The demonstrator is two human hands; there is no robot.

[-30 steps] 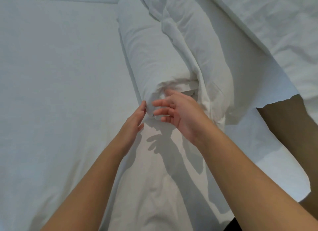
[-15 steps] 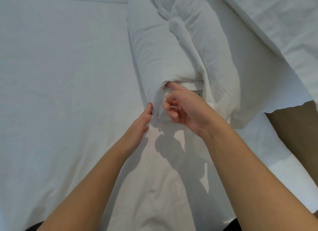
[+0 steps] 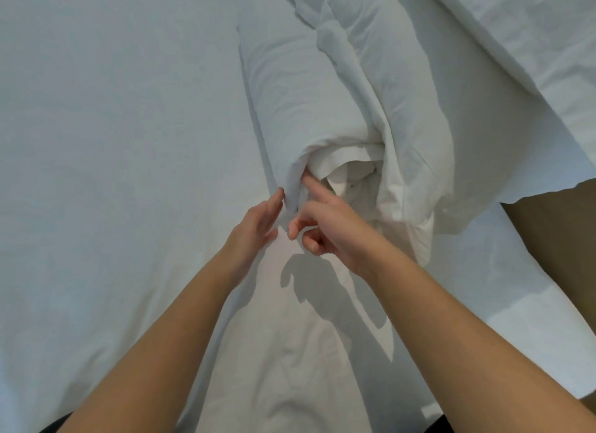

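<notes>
Head view: the rolled duvet (image 3: 300, 87) lies lengthwise straight away from you on the bed (image 3: 113, 142), its near end at both hands. Your left hand (image 3: 254, 229) touches it flat-fingered; your right hand (image 3: 335, 226) pokes a forefinger in, others curled, holding nothing.

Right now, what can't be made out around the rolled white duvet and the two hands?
Head view, rolled white duvet: far end cut off by the top edge.
Head view, right hand: thumb hidden by the hand itself; whether it pinches cloth cannot be told.
Head view, left hand: palm turned away.
</notes>
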